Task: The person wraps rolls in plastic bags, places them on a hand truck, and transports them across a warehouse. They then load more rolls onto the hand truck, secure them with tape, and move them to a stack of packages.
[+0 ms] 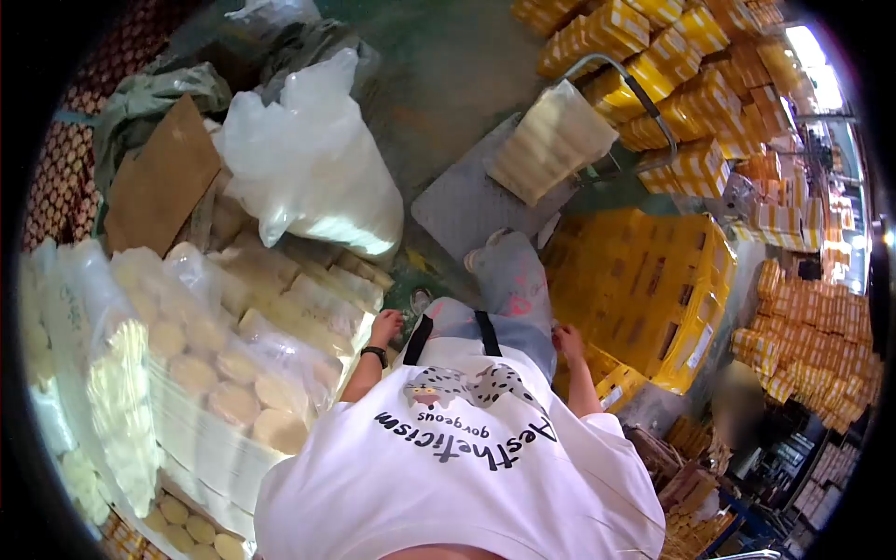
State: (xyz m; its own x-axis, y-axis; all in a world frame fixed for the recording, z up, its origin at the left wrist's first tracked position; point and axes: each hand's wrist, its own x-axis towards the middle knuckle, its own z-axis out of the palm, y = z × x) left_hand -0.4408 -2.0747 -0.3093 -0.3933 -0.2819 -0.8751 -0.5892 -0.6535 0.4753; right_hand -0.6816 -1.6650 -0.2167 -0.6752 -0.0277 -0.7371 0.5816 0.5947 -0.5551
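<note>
My left hand (385,328), with a black band on its wrist, hangs beside my left thigh, fingers loosely bent and apart, holding nothing visible. On the other side, my right hand (567,342) hangs by my right hip, near a large yellow-wrapped stack (644,285); its fingers look slightly apart and nothing shows in them. My white printed shirt (467,448) and pale jeans (515,280) fill the lower middle. Left of me, clear bags of round, pale pieces (233,401) lie in a pile. Beyond them stands a full white plastic bag (313,168).
Ahead, a cart (448,205) with a curved handle carries a pale wrapped box (553,142). Yellow-and-white cartons (686,93) are stacked at the upper right. Brown cardboard (163,177) leans at the left. Another person (737,406), blurred, is at the lower right.
</note>
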